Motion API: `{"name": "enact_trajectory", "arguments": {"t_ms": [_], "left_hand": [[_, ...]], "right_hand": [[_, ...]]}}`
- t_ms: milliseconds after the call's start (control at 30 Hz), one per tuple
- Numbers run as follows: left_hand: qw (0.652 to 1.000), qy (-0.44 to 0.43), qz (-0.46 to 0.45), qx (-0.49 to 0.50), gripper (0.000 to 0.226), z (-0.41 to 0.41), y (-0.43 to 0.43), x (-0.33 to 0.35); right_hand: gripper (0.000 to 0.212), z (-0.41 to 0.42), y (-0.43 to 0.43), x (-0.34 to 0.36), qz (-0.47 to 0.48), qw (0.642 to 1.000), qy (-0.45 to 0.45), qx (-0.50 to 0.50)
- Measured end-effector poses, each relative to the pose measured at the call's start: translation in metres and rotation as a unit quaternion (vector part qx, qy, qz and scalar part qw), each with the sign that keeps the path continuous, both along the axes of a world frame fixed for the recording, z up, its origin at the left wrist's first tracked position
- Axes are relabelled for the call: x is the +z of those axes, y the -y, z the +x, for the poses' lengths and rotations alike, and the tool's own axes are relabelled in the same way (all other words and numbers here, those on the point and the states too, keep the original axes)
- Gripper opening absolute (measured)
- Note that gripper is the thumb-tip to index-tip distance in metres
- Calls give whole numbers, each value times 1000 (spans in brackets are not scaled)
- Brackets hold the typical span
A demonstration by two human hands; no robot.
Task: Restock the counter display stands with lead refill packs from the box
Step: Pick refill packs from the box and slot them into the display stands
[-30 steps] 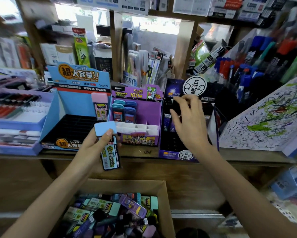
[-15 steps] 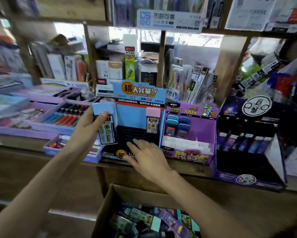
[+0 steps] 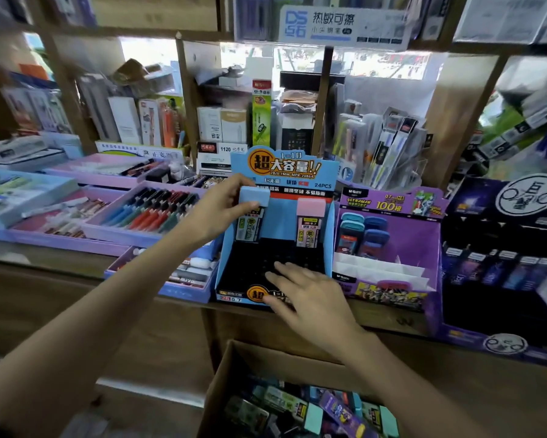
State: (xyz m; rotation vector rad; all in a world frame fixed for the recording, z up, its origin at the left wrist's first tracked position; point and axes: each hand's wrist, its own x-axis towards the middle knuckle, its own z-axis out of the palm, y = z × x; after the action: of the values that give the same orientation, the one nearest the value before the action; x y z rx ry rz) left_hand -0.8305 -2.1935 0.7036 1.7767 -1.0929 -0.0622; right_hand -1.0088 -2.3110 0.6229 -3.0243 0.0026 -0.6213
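My left hand (image 3: 216, 210) grips a blue-capped lead refill pack (image 3: 251, 216) by its cap and holds it upright at the back left of the blue display stand (image 3: 283, 172). A pink-capped pack (image 3: 310, 222) stands at the stand's back right. My right hand (image 3: 306, 298) rests with spread fingers on the stand's black slotted tray and front edge. Below the counter, an open cardboard box (image 3: 234, 374) holds several mixed refill packs.
A purple stand (image 3: 392, 222) with blue packs and white dividers sits to the right, then a dark stand (image 3: 502, 248). Purple pen trays (image 3: 114, 235) fill the counter on the left. Shelves of stationery rise behind the wooden counter edge (image 3: 76, 279).
My left hand has carried the blue-capped pack rightward, from the blue stand's left side into its back left. My right hand left the dark stand and came to rest on the blue stand's tray.
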Motion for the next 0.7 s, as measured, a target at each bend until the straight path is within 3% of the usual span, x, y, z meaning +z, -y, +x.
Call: {"name": "enact_trajectory", "arguments": {"t_ms": [100,267,500,700], "left_hand": [[998,48,47,12,17,2,1,0],[998,34,44,10,17,6,3,3],[981,125,149,6,21,14,2,15],[960,232,152,42,29,14,-3,18]], "right_hand": [[45,-1,-2,-1,6,1000,4,-3],[41,-2,-3,-3,4,1000,26,-13],[38,-3,-4,-4,10,999,46,-10],[38,-3,-4,-5,23,999,41,-12]]}}
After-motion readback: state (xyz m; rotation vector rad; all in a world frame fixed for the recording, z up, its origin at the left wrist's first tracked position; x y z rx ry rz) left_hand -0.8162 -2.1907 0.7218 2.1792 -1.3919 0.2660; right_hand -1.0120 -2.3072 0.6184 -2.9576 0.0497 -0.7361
